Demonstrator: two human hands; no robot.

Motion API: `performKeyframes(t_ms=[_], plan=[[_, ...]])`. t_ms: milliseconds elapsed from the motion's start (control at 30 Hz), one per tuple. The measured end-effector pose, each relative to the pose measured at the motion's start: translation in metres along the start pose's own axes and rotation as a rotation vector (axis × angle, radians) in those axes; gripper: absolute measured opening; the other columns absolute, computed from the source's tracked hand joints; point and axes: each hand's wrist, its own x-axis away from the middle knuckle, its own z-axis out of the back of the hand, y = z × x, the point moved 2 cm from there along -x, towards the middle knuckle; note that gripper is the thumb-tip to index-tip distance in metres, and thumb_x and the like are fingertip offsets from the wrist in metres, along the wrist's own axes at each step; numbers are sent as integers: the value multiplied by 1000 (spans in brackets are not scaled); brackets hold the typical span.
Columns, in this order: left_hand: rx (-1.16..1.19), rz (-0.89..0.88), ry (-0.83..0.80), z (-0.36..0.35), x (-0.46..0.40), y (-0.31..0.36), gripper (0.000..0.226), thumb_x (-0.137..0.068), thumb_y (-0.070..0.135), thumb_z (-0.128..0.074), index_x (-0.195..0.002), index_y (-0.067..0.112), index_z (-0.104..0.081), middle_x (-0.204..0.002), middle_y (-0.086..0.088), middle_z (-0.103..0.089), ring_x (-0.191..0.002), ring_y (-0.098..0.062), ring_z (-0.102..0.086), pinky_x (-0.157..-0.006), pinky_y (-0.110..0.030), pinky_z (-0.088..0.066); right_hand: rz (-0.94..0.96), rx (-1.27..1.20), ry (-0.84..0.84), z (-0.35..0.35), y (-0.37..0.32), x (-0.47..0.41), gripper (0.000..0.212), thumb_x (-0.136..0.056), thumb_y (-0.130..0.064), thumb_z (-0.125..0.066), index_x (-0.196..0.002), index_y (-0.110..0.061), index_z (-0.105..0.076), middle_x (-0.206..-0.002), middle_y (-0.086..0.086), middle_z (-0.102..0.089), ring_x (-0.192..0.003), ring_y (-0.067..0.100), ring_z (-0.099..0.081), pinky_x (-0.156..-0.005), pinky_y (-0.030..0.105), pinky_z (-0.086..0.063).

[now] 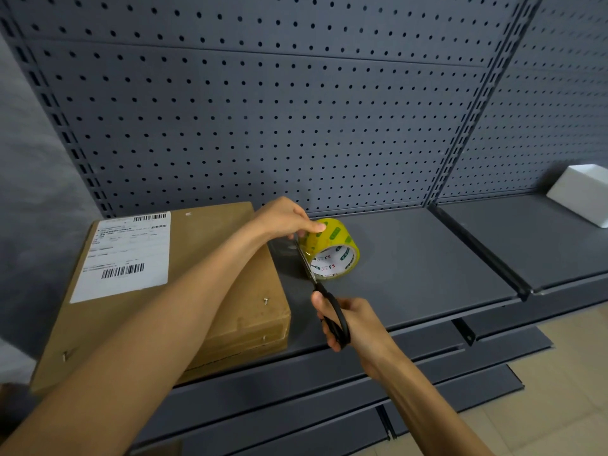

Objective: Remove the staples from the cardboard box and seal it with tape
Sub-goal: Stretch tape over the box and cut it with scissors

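Note:
A flat brown cardboard box with a white shipping label lies on the grey shelf. A bent staple shows near the box's right edge, another at its front left corner. A yellow-tinted tape roll stands just right of the box. My left hand grips the roll's top, thumb on its rim, and a clear strip runs from the roll to the box. My right hand grips black-handled scissors, whose blades reach up across the strip beside the roll.
A dark pegboard wall rises behind the shelf. A white open box sits at the far right on the neighbouring shelf. Lower shelf panels jut out below, with tan floor at the right.

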Motion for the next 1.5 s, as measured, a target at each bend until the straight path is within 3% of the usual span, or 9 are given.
performKeyframes(t_ms=[300, 733, 1133, 1333, 1500], plan=[[6, 16, 0, 0, 0, 1, 37, -75, 47, -73, -88, 13, -73, -75, 3, -68, -62, -8, -55, -70, -26, -45, -5, 1, 21, 1, -2, 1, 40, -82, -39, -70, -78, -2, -54, -52, 3, -51, -38, 11, -47, -40, 20, -39], [16, 34, 29, -1, -1, 1, 39, -75, 49, -73, -88, 12, -73, -76, 2, -67, -66, -10, -56, -84, -31, -48, -29, -46, 2, -2, 1, -2, 42, -84, -41, -68, -87, -2, -55, -56, 3, -51, -45, 13, -48, -45, 20, -41], [15, 39, 46, 0, -2, -1, 35, -71, 51, -75, -82, 18, -73, -78, 1, -70, -82, -15, -64, -84, -36, -52, -34, -48, -11, -1, -8, -9, 42, -83, -43, -68, -82, -2, -56, -54, 3, -51, -43, 13, -47, -42, 21, -39], [21, 30, 42, -1, -1, 0, 36, -74, 49, -74, -83, 14, -73, -73, 3, -67, -65, -11, -56, -81, -33, -50, -54, -41, -18, 2, -3, -5, 44, -82, -44, -69, -82, -3, -56, -54, 3, -50, -43, 14, -47, -42, 21, -39], [9, 30, 44, -1, -2, 0, 35, -74, 50, -73, -81, 16, -72, -74, 3, -67, -63, -11, -56, -82, -34, -51, -65, -47, -20, 3, -2, -4, 45, -81, -46, -68, -83, -3, -56, -54, 2, -50, -43, 14, -47, -42, 21, -39]])
